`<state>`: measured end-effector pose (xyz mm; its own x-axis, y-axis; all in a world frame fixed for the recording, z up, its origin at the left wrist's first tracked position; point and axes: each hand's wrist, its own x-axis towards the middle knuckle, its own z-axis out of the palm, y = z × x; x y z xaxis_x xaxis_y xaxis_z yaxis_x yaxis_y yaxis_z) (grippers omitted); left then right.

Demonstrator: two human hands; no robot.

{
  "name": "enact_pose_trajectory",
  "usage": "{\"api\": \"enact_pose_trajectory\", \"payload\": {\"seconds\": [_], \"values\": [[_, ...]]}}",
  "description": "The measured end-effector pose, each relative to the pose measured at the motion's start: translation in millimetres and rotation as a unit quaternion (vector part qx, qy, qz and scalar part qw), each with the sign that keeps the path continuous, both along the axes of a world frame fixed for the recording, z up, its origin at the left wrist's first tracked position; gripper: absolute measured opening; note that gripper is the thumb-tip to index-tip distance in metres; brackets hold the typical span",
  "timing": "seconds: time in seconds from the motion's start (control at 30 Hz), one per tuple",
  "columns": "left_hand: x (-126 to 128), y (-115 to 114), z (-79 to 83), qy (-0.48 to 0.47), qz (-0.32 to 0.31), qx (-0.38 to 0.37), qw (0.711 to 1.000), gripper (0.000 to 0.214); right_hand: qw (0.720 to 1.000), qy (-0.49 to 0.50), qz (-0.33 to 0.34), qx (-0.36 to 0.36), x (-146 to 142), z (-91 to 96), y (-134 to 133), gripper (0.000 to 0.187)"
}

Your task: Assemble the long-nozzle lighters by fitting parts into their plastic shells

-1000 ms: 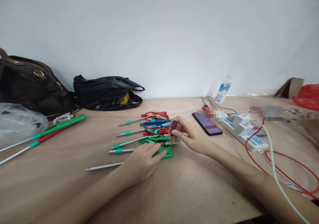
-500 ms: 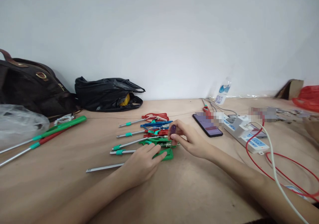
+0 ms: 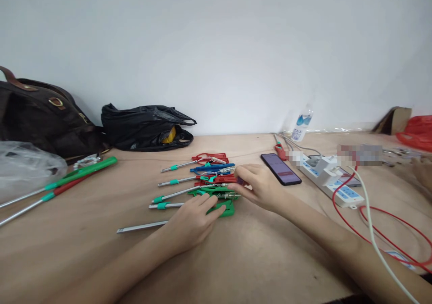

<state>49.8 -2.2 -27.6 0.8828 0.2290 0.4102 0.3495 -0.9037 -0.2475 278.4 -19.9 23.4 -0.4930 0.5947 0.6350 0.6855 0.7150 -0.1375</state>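
Observation:
My left hand (image 3: pixel 195 216) lies over a tool with a green plastic handle (image 3: pixel 228 208) and a metal shaft (image 3: pixel 143 227), its curled fingers pressing on the handle. My right hand (image 3: pixel 258 186) is closed around a small dark purple piece (image 3: pixel 240 180), mostly hidden by the fingers. It hovers at the handle ends of several similar tools laid in a row. Among these are a red handle (image 3: pixel 225 178), a blue handle (image 3: pixel 199 169) and another green handle (image 3: pixel 216 189), with teal collars on the shafts and thin white cords about the handles.
A phone (image 3: pixel 281 169) and a power strip (image 3: pixel 344 194) with red and white cables lie to the right. A water bottle (image 3: pixel 301 126) stands by the wall. At left are a black plastic bag (image 3: pixel 141 126), a dark bag (image 3: pixel 37 119) and two long-handled tools (image 3: pixel 72 174).
My right hand has turned and moved slightly right, its fingers closing over the purple piece, which showed upright between the fingertips before. The left hand has stayed in place.

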Motion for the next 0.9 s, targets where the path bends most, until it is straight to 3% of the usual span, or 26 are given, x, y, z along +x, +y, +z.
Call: {"api": "enact_pose_trajectory", "payload": {"seconds": [0.2,0.37,0.57,0.7,0.8,0.9], "values": [[0.7,0.5,0.0,0.001,-0.006,-0.004,1.0,0.033,0.996,-0.071,0.027,-0.036,-8.8,19.3,6.0,0.019],[1.4,1.6,2.2,0.012,-0.008,-0.019,1.0,0.032,0.967,-0.245,-0.073,-0.006,-17.7,39.5,9.6,0.031],[0.5,0.8,1.3,0.009,-0.006,-0.014,1.0,0.031,0.936,-0.332,-0.109,-0.033,-17.1,55.1,5.8,0.021],[0.8,-0.1,0.3,0.008,0.0,-0.019,1.0,0.03,0.933,-0.34,-0.106,-0.046,-18.0,53.0,7.6,0.036],[1.0,-0.5,-0.3,0.005,0.001,-0.023,1.0,0.03,0.951,-0.299,-0.064,-0.045,-19.0,53.1,3.7,0.028],[0.8,-0.6,-1.0,0.004,0.004,-0.022,1.0,0.03,0.951,-0.3,-0.056,-0.054,-20.7,52.0,1.5,0.018]]}}
